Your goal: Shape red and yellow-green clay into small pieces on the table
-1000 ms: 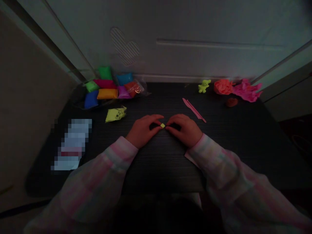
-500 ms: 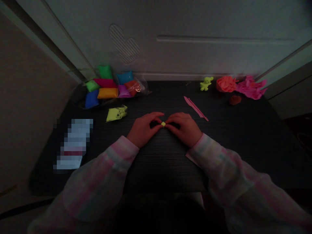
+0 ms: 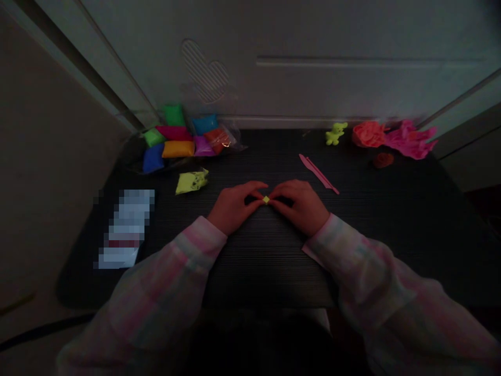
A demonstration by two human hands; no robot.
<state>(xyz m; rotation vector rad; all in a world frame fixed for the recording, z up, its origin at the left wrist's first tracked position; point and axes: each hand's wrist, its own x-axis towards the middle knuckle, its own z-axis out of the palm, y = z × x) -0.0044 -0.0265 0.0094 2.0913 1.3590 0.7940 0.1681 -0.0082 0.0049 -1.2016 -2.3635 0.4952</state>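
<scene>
Between both sets of fingertips is a tiny yellow piece of modelling clay (image 3: pixel 266 200), roughly square, turned corner-up. My left hand (image 3: pixel 236 208) pinches it from the left with thumb and finger. From the right, my right hand (image 3: pixel 301 205) pinches the same piece. Both hands are low over the dark table (image 3: pixel 270 261). Left of my left hand lies an opened yellow clay packet (image 3: pixel 191 181). A pink plastic clay knife and a thin pink stick (image 3: pixel 319 174) lie beyond my right hand.
Packets of coloured clay (image 3: pixel 178 149) in clear plastic lie at the back left. A blurred-out pale rectangle (image 3: pixel 127 227) is at the left. At the back right are a yellow bear figure (image 3: pixel 335 134), an orange clay flower (image 3: pixel 369 134), a pink crumpled form (image 3: pixel 410 140) and a reddish-brown lump (image 3: pixel 383 160).
The whole view has shifted slightly, so everything appears a little further right. Both hands keep their pinch on the yellow clay; its outline looks slightly more diamond-like.
</scene>
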